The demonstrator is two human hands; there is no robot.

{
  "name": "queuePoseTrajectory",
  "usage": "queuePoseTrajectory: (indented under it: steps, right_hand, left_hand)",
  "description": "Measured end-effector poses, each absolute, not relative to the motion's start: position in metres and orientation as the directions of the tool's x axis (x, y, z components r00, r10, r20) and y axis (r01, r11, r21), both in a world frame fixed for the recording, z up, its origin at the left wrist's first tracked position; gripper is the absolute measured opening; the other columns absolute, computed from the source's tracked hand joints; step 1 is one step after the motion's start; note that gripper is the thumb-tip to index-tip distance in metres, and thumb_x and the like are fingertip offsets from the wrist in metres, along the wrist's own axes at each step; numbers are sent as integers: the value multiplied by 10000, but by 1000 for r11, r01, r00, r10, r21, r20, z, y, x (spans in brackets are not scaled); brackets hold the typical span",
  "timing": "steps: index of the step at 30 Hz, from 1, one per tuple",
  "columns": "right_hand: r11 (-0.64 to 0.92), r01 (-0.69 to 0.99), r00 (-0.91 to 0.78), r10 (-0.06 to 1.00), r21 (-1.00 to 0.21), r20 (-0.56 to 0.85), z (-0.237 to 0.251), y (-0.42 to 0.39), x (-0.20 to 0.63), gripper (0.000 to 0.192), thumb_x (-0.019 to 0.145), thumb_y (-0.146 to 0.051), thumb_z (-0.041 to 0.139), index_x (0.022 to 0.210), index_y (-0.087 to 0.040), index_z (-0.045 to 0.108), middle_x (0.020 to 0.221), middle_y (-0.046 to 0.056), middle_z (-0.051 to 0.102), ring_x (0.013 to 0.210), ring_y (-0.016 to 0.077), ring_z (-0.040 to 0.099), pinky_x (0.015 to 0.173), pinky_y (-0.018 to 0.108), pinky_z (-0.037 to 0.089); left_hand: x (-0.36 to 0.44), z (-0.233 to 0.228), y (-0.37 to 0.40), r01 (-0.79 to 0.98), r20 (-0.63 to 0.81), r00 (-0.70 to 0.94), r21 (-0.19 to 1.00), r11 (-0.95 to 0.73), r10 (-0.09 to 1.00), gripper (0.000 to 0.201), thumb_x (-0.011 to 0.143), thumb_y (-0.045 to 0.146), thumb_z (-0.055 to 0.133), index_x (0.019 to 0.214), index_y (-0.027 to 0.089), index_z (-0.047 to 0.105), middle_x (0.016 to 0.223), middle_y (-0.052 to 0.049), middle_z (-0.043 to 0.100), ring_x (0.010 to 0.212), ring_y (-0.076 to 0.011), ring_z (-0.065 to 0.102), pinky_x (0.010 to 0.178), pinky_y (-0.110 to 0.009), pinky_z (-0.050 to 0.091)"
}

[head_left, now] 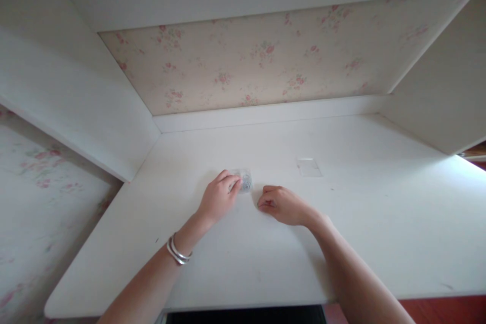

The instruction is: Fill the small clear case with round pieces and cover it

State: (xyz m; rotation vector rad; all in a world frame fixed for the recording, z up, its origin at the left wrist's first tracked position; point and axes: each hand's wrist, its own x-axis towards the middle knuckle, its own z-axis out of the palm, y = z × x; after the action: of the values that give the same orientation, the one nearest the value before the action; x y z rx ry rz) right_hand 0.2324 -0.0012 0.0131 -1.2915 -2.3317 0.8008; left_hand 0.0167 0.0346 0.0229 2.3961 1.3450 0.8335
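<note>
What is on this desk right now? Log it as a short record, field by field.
surface: white desk set in a white alcove
backdrop: floral wallpaper panel
left hand: fingers on a small clear box with small metallic bits inside
right hand: curled, resting on the desk beside the box, apparently holding nothing
left wrist: silver bangles
other item: clear flat lid lying apart, to the right of the box

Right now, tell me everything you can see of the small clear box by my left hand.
The small clear box looks like transparent plastic, roughly square, lying flat on the white desk. Small silvery ring-like bits show inside, too small to identify. The left hand touches its left edge with its fingertips; the right hand rests just beside it, apart.
</note>
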Motion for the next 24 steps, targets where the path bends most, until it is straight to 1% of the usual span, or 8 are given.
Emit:
queuePoseTrajectory:
  steps: [2, 5, 10, 12, 15, 17, 21, 24]
  right_hand:
    - [411, 627, -504, 862, -662, 57, 14, -1, 233, 179, 820, -155, 511, 784, -213, 676, 800, -3, 599, 670, 96, 540, 628, 209, 388]
    - [396, 581, -435, 889, -711, 140, 14, 1, 230, 166, 844, -197, 506, 793, -203, 664, 791, 5, 588, 684, 102, 536, 630, 216, 395]
    - [384, 547, -204, 923, -744, 326, 4, 10, 211, 191, 878, -266, 487, 829, -188, 654, 812, 26, 581, 716, 117, 535, 659, 239, 415]
    - [375, 559, -109, 917, -739, 383, -2, 17, 201, 196, 883, -276, 482, 849, -189, 654, 823, 30, 579, 734, 124, 539, 683, 252, 425]
    - [372, 576, -5, 892, -728, 452, -11, 31, 191, 195, 878, -293, 494, 863, -192, 659, 827, 35, 581, 748, 134, 546, 705, 267, 436]
    - [366, 585, 31, 882, -724, 471, -16, 39, 188, 198, 873, -307, 501, 870, -198, 666, 831, 37, 586, 750, 138, 551, 706, 271, 441]
    - [332, 619, 11, 903, -712, 430, -23, 48, 189, 221, 873, -331, 493, 882, -217, 681, 836, 32, 591, 742, 140, 558, 694, 273, 438]
    - [319, 616, 49, 897, -720, 440, -22, 46, 195, 237, 878, -341, 484, 895, -213, 683, 831, 35, 594, 736, 140, 555, 696, 273, 435]
  left_hand:
    - [20, 23, 19, 673, 295, 452, 506, -539, 842, 240, 917, 301, 419, 922, 234, 650, 868, -23, 600, 762, -125, 582, 708, -232, 459]
    - [28, 16, 1, 659, 210, 530, 508, -554, 822, 233, 916, 291, 418, 925, 245, 646, 901, -23, 606, 772, -133, 604, 715, -242, 476]
    - [41, 4, -11, 680, 167, 568, 457, -574, 806, 190, 884, 274, 470, 1015, 251, 605, 1039, -25, 596, 871, -168, 613, 713, -268, 494]
    - [43, 3, -11, 695, 152, 573, 429, -576, 805, 188, 880, 276, 476, 1015, 253, 605, 1044, -22, 596, 876, -172, 612, 693, -266, 492]
    - [43, 2, -10, 699, 141, 584, 413, -584, 799, 191, 891, 275, 460, 989, 258, 623, 1023, -11, 606, 875, -158, 611, 715, -257, 483]
    - [42, 2, -10, 692, 150, 589, 414, -591, 794, 198, 897, 279, 453, 988, 264, 628, 1013, 1, 614, 885, -149, 609, 728, -252, 478]
    - [42, 0, -11, 689, 178, 588, 401, -604, 789, 211, 910, 293, 439, 981, 261, 636, 976, 7, 625, 867, -138, 608, 704, -243, 471]
    - [41, -3, -12, 686, 185, 607, 369, -627, 773, 239, 923, 293, 414, 940, 254, 649, 937, 0, 627, 836, -133, 608, 677, -234, 461]
